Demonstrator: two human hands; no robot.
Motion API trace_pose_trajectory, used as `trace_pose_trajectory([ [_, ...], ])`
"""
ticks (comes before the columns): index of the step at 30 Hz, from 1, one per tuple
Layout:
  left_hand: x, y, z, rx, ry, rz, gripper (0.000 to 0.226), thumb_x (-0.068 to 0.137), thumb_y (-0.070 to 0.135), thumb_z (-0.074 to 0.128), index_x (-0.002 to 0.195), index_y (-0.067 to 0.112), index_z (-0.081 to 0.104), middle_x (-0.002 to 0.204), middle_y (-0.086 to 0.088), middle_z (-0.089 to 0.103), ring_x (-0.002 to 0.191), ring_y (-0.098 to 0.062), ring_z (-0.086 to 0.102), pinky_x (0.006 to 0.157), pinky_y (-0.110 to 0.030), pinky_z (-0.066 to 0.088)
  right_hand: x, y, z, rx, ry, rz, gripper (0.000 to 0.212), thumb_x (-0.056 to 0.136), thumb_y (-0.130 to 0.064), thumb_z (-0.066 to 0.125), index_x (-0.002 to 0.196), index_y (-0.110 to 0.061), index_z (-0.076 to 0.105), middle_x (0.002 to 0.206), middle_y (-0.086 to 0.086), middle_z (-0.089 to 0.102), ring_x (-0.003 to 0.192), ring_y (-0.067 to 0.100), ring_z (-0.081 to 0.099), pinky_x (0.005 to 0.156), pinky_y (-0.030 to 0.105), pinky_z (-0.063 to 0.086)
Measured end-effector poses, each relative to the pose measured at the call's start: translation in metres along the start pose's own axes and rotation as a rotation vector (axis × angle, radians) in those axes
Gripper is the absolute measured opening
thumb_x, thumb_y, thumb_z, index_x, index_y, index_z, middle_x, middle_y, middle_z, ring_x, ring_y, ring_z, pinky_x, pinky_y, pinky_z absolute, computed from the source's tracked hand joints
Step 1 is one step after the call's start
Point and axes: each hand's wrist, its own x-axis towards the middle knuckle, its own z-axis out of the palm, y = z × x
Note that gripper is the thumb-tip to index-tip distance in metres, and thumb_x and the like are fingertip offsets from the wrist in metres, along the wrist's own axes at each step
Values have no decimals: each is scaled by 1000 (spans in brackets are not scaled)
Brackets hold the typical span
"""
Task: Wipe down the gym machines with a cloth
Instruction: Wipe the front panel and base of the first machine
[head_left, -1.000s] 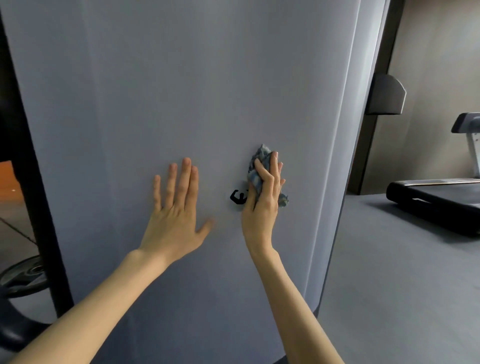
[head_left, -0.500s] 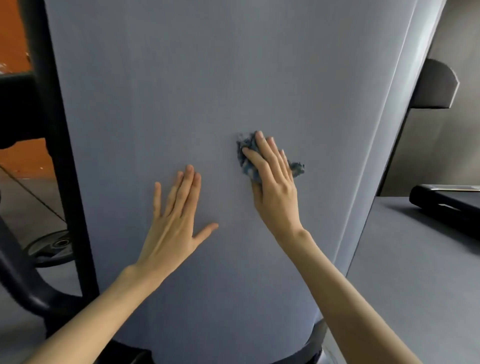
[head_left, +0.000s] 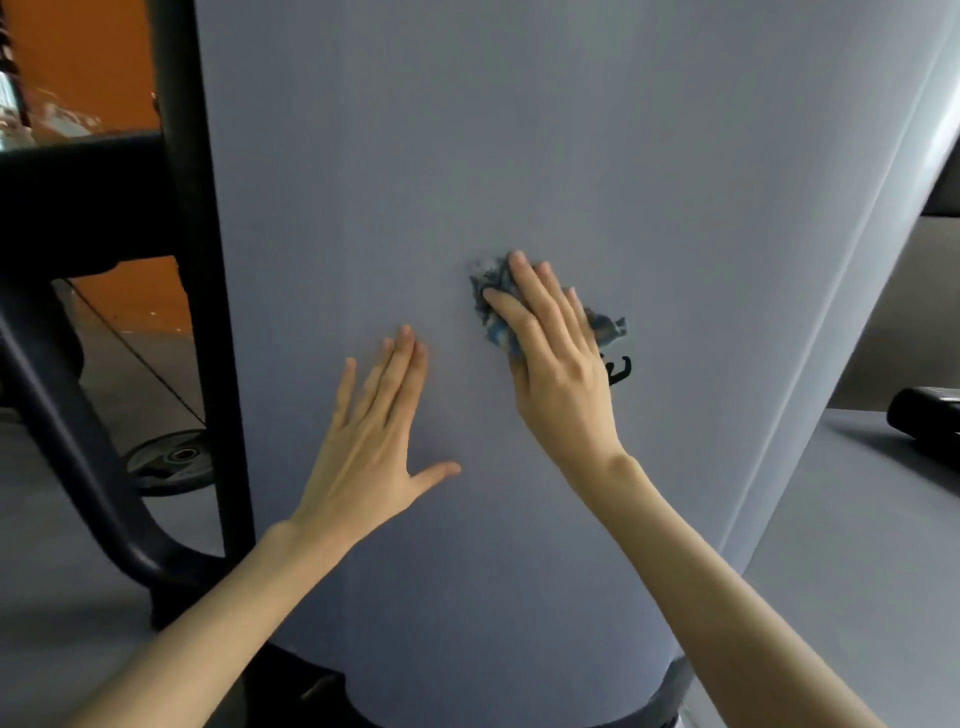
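Across the middle of the machine's broad grey panel (head_left: 519, 130), the wiping has shifted: a second ago the black mark (head_left: 619, 370) printed on the panel showed to the left of the cloth, and now it peeks out to the right of the wrist, so the cloth has been swept leftward and slightly upward over it. That suggests the lettered patch has had a pass, and the stretch of panel toward the left, along with everything above and below, likely still needs covering. Left of the panel stands one black frame post (head_left: 192, 260), and right of the panel sits the dark edge of one other machine (head_left: 924, 421) on the floor. Two hands are on the panel. The left hand (head_left: 371, 431) lies flat and spread, holding nothing, where it was before, seemingly as a brace. The right hand (head_left: 556, 364) presses the single cloth (head_left: 491, 291), a crumpled blue one, against the panel with nearly straight fingers laid over it, cloth poking out on both sides. One weight plate (head_left: 169, 460) lies on the floor left of the panel, behind the post.
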Motion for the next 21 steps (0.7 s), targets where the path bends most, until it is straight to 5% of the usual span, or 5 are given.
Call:
trace_pose_trajectory([
  [3,-15,-13,-2,30,-39,-10,106,85,69,47,156,5,1,165,-9,-5,152,-23,2,123,-43,4,6,-16,10,27,37,41,43,94,9,49,134,-7,55,151,12,40,143,29,30,121,37,16],
  [8,-51,-50,3,-38,-138,-168,107,83,75,35,156,7,-4,164,-9,-10,152,-20,-4,122,-40,-7,-61,-40,38,-19,-314,-454,42,97,-1,45,136,-13,57,152,6,39,145,22,29,121,34,15],
  [10,-54,-61,5,1,-154,-133,107,82,76,32,156,9,-5,165,-8,-9,152,-19,-4,122,-42,-5,-59,-41,41,-86,-311,-533,42,101,-5,36,136,-15,56,152,5,39,144,20,31,121,35,14],
  [16,-54,-65,14,-39,-42,-84,108,83,71,46,156,14,-10,164,-1,-14,151,-17,-6,121,-42,-10,-8,-65,50,-101,36,-98,40,93,3,48,128,-12,63,146,7,49,139,23,39,119,37,15],
  [21,-77,-60,29,-187,71,-136,86,93,58,43,156,8,12,165,-6,3,152,-18,6,123,-44,3,-68,-79,73,-53,-146,-340,36,100,-4,45,132,-12,60,149,6,44,141,23,37,119,37,22],
])
